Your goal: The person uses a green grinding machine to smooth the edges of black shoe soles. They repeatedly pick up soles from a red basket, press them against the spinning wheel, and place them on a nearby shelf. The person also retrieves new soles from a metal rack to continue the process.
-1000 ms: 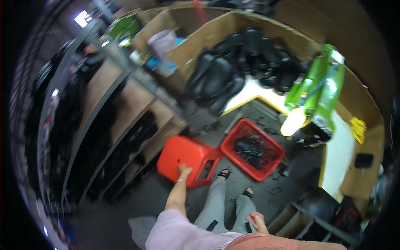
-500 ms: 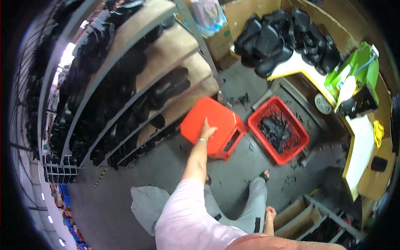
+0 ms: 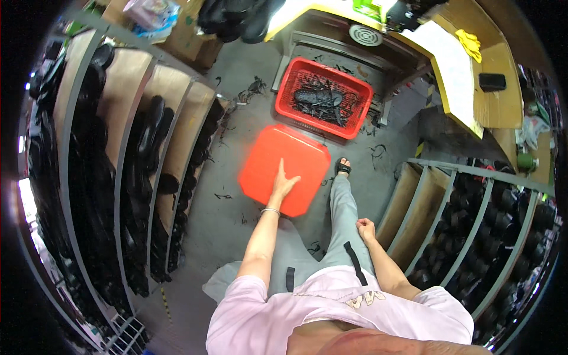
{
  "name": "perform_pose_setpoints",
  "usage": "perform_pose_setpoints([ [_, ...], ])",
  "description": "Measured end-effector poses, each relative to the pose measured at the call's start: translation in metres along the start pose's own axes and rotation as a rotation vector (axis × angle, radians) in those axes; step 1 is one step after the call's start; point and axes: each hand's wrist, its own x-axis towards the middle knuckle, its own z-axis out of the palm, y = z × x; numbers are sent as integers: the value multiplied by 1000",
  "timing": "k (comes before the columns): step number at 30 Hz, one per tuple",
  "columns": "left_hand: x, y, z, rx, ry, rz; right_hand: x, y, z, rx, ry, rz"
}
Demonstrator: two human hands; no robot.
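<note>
My left hand (image 3: 285, 186) is on the top of an orange-red plastic stool (image 3: 255, 158) with cut corners. Its thumb and one finger lie apart on the seat, while the other fingers seem to dip into the seat's middle, hidden from view. The stool's left edge is blurred. Beside my right thigh, my right hand (image 3: 365, 228) hangs loosely closed, and nothing shows in it. Beyond the stool, a red mesh basket (image 3: 283, 89) holds black scraps and a dark shoe-like piece (image 3: 318, 98).
Racks of black soles or shoes stand on my left (image 3: 133, 160) and right (image 3: 467, 219). A workbench with a yellow-edged white top (image 3: 458, 77) stands ahead at the right, with yellow gloves (image 3: 469, 45) near it. Dark scraps litter the grey floor (image 3: 228, 207).
My view has turned to the right, so the basket and bench sit further left and higher. The stool now shows its top more squarely, with my left hand still on it.
</note>
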Motion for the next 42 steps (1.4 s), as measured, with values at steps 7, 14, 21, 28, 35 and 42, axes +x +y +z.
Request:
perform_pose_setpoints([
  [7,-35,60,61,650,-183,-223,68,-36,-4,185,111,-165],
  [14,-86,149,37,491,-527,-277,111,-108,-30,31,-17,-374],
  [21,-70,211,4,812,-476,-102,94,-177,-93,-149,-260,-174],
  [28,8,272,-30,839,-733,98,127,-244,-39,259,-204,-518],
  [35,162,272,-100,919,-1149,321,166,-338,44,-11,-89,-222],
  [42,188,279,-143,1229,-1208,814,170,-401,87,-261,-689,-54],
])
